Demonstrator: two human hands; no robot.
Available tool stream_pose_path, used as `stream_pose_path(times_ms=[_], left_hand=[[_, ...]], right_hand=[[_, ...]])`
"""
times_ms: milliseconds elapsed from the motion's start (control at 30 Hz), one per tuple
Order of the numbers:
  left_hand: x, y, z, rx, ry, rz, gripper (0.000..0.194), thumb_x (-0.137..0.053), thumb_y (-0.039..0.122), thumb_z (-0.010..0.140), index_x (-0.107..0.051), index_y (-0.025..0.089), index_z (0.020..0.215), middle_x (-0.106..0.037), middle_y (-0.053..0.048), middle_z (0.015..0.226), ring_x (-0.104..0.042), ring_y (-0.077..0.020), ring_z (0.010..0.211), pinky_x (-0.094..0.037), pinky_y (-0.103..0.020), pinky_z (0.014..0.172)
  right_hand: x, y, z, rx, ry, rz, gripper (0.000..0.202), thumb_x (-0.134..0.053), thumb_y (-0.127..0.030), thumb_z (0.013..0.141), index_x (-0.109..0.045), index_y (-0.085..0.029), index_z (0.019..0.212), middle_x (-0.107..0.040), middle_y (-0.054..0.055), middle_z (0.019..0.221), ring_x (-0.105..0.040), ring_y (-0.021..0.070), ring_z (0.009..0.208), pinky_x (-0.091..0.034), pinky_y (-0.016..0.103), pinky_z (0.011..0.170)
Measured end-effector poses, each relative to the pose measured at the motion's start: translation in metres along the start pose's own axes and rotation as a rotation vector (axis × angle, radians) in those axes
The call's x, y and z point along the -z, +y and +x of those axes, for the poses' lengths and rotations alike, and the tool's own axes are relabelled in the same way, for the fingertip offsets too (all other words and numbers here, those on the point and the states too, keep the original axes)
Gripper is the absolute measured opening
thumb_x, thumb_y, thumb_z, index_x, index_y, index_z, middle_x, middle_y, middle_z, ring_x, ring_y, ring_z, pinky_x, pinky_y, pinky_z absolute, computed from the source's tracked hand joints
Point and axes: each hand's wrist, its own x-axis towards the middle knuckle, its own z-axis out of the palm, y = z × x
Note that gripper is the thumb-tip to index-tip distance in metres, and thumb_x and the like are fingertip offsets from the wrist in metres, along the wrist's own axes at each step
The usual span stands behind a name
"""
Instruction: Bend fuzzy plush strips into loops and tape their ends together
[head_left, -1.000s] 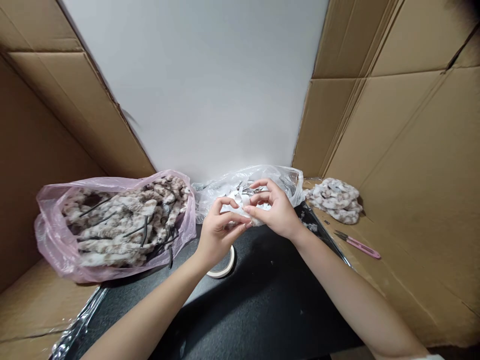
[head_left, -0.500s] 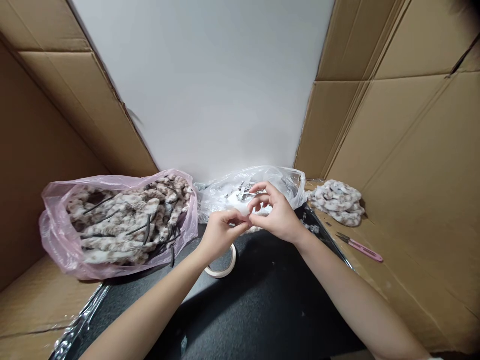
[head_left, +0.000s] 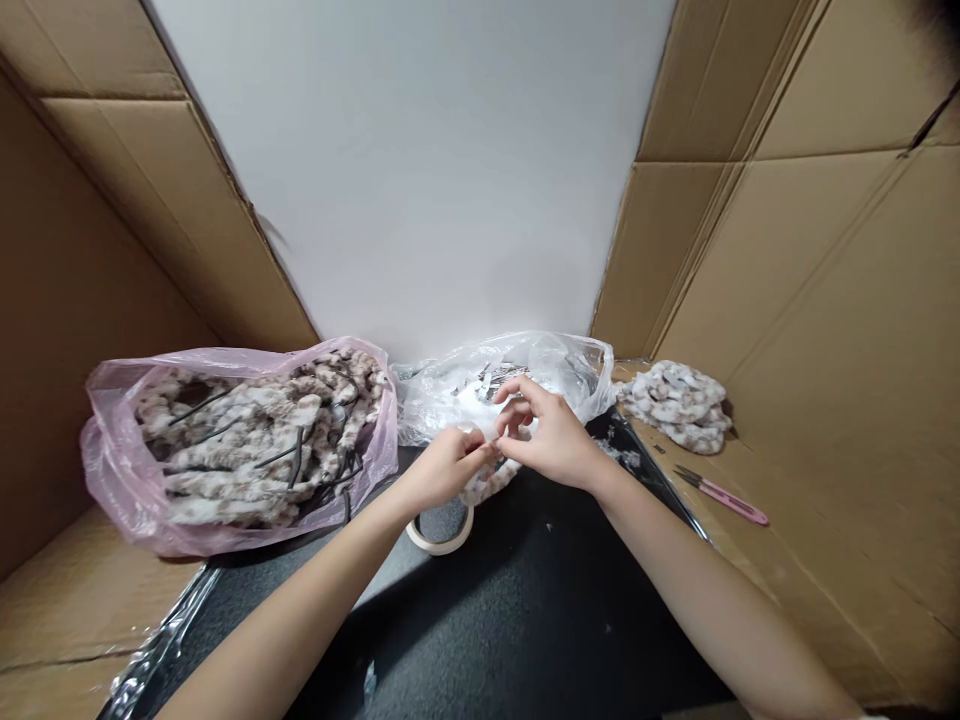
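Note:
My left hand (head_left: pixel 448 467) and my right hand (head_left: pixel 546 432) meet at their fingertips over the far part of the black surface. Both pinch, thumb against finger, on something too small to make out. The other fingers of my right hand are curled and raised. Just below my fingertips lies a fluffy white-and-brown piece (head_left: pixel 491 484), partly covered by my hands. A roll of pale tape (head_left: pixel 441 547) rests flat beside my left wrist. Behind my hands a clear plastic bag (head_left: pixel 555 350) holds thin metallic-looking pieces.
A pink plastic bag (head_left: pixel 112 450) at left holds fluffy strands (head_left: pixel 240 450) with black cords. At right, a fluffy bundle (head_left: pixel 677 405) and pink-handled snips (head_left: pixel 731 503) lie on cardboard (head_left: pixel 810 580). Cardboard walls stand on both sides, a pale panel (head_left: pixel 427 170) behind.
My hands have shifted slightly, my right hand lower. More of the fluffy piece beneath them now shows. The view has moved slightly.

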Motion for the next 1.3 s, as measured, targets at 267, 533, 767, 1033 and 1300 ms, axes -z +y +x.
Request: stream_pose_path(times_ms=[267, 533, 767, 1033, 1300], left_hand=[[-0.001, -0.006, 0.000, -0.001, -0.187, 0.030, 0.049, -0.031, 0.051, 0.090, -0.053, 0.017, 0.064, -0.053, -0.001, 0.061, -0.047, -0.0147, 0.057, -0.039, -0.026, 0.057], [-0.011, -0.006, 0.003, 0.093, -0.033, -0.200, 0.035, -0.041, 0.043, 0.087, -0.051, 0.017, 0.067, -0.057, -0.001, 0.067, -0.051, -0.0147, 0.062, -0.040, -0.026, 0.060], [-0.001, 0.004, -0.003, 0.173, -0.254, -0.541, 0.015, -0.060, 0.031, 0.077, -0.058, 0.016, 0.076, -0.059, -0.001, 0.073, -0.055, -0.0137, 0.069, -0.042, -0.027, 0.067], [0.001, 0.006, 0.000, 0.069, -0.276, -0.893, 0.023, -0.040, 0.025, 0.070, -0.058, 0.013, 0.079, -0.058, -0.005, 0.075, -0.054, -0.0181, 0.074, -0.044, -0.033, 0.076], [0.002, 0.005, 0.001, 0.111, -0.239, -0.701, 0.031, -0.037, 0.037, 0.081, -0.057, 0.014, 0.085, -0.054, -0.003, 0.075, -0.049, -0.0161, 0.069, -0.041, -0.029, 0.067]], right_hand=[[0.004, 0.006, 0.002, -0.055, -0.105, -0.042, 0.034, -0.059, -0.010, 0.064, -0.048, -0.023, 0.093, -0.063, -0.003, 0.072, -0.050, 0.0093, 0.053, -0.039, 0.021, 0.052], [0.008, 0.004, 0.001, -0.008, -0.118, -0.122, 0.027, -0.056, -0.009, 0.066, -0.049, -0.022, 0.088, -0.065, -0.003, 0.074, -0.044, 0.0088, 0.053, -0.034, 0.021, 0.050], [0.021, -0.002, -0.001, 0.035, -0.208, -0.135, 0.029, -0.054, -0.006, 0.066, -0.050, -0.022, 0.090, -0.067, -0.001, 0.074, -0.057, 0.0135, 0.068, -0.039, 0.024, 0.060], [0.027, -0.007, -0.003, 0.070, -0.257, -0.133, 0.028, -0.054, -0.003, 0.065, -0.049, -0.021, 0.086, -0.067, -0.003, 0.071, -0.057, 0.0114, 0.066, -0.037, 0.022, 0.058], [0.024, -0.002, -0.002, 0.161, -0.318, -0.133, 0.031, -0.052, 0.002, 0.064, -0.052, -0.020, 0.086, -0.068, -0.003, 0.072, -0.062, 0.0106, 0.068, -0.041, 0.022, 0.063]])
